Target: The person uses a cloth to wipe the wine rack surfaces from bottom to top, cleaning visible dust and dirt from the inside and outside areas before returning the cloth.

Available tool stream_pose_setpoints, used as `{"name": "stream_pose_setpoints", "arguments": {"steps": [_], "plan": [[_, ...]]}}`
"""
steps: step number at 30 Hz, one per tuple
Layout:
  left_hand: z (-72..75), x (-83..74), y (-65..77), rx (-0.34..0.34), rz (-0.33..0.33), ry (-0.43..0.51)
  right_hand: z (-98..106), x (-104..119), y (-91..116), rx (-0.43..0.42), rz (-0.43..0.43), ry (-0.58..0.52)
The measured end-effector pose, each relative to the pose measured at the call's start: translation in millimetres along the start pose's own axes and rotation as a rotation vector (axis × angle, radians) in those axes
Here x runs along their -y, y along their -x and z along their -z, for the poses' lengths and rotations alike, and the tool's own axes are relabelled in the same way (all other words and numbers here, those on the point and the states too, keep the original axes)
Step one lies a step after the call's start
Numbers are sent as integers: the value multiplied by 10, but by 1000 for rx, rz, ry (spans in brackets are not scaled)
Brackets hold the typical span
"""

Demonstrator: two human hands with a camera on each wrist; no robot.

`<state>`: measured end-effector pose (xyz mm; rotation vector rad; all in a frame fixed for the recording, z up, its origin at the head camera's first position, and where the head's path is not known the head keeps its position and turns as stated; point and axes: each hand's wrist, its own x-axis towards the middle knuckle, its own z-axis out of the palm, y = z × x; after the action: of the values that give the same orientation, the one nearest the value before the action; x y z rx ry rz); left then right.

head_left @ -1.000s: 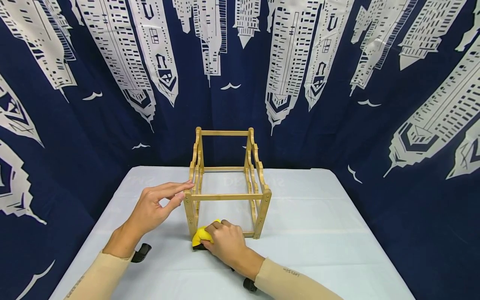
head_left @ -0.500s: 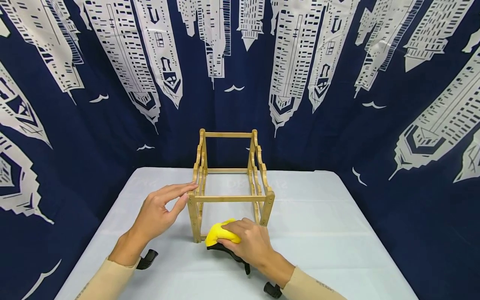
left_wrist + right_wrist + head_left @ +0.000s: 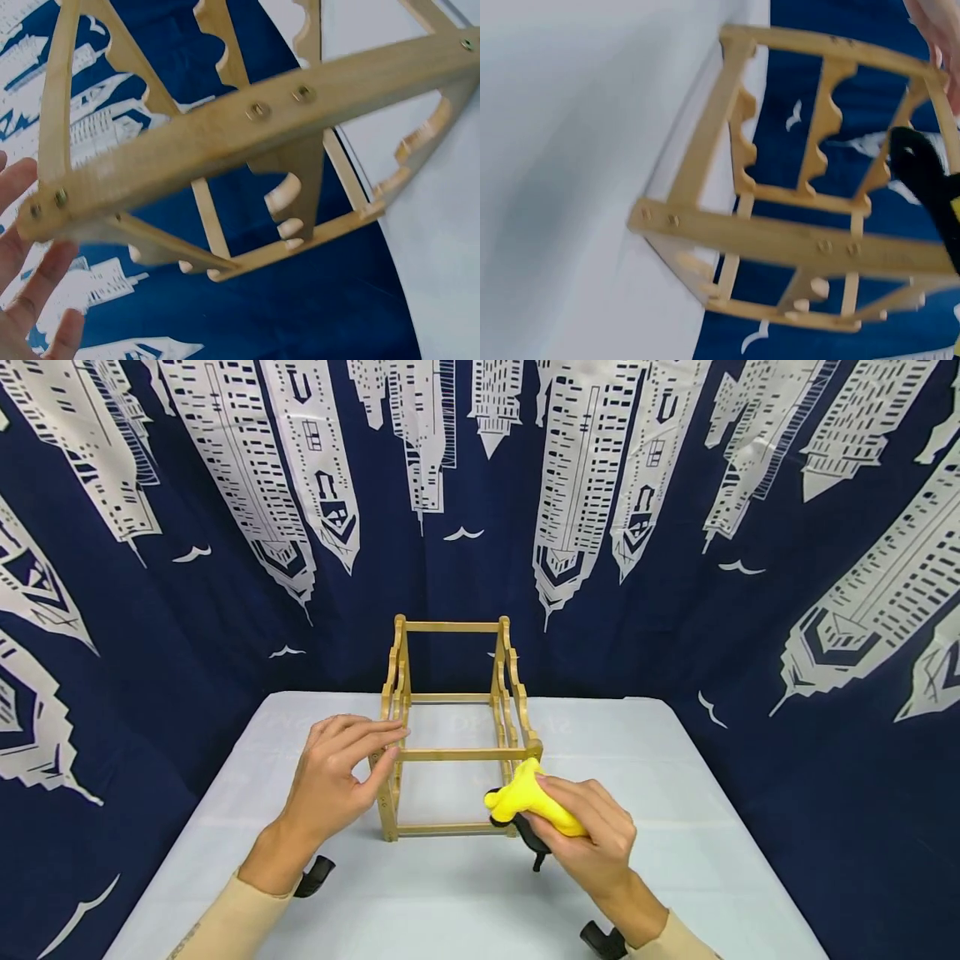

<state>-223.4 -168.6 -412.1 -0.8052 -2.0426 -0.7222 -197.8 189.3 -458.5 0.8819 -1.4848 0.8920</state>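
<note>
My left hand [image 3: 341, 777] lies at the front left top corner of a light wooden rack [image 3: 465, 755], its fingers fairly straight over the left side. In the left wrist view, those fingers [image 3: 49, 274] are spread beside the end of a screwed rail [image 3: 225, 124]; contact is unclear. My right hand [image 3: 588, 835] grips a soft, bright yellow cloth-like thing [image 3: 528, 797] in front of the rack's right front post. Under the yellow sticks out a black curved piece [image 3: 534, 839], also visible in the right wrist view as a black rounded end [image 3: 915, 161]. Its kind is unclear.
The rack stands on a table with a white cover [image 3: 637, 827]; its side bars have scalloped notches [image 3: 289, 191]. A dark blue curtain [image 3: 465, 577] with white building prints surrounds the table. Black devices [image 3: 602, 939] sit at both wrists.
The right hand has moved right and up with the yellow cloth-like thing, from the rack's lower left front to its right front post. The left hand has shifted slightly right over the corner.
</note>
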Motion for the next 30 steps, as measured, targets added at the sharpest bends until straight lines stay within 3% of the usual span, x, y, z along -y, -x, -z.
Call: {"name": "stream_pose_setpoints", "arguments": {"steps": [4, 7, 13, 18, 24, 27, 30], "plan": [[-102, -131, -53, 4, -53, -13, 101, -80, -50, -146, -88, 18], [-212, -267, -134, 30, -71, 11, 145, -168, -29, -159, -196, 7], [-490, -535, -378, 74, -97, 82, 138, -341, 61, 0, -354, -17], [-690, -641, -551, 214, -31, 159, 94, -380, 116, 136, -490, -14], [-815, -658, -704, 349, 35, 190, 104, -460, 138, 164, -593, -96], [-858, -657, -744, 403, 29, 196, 115, -492, 147, 170, -625, -142], [-884, -648, -750, 411, -1, 198, 127, -499, 155, 181, -647, -171]]}}
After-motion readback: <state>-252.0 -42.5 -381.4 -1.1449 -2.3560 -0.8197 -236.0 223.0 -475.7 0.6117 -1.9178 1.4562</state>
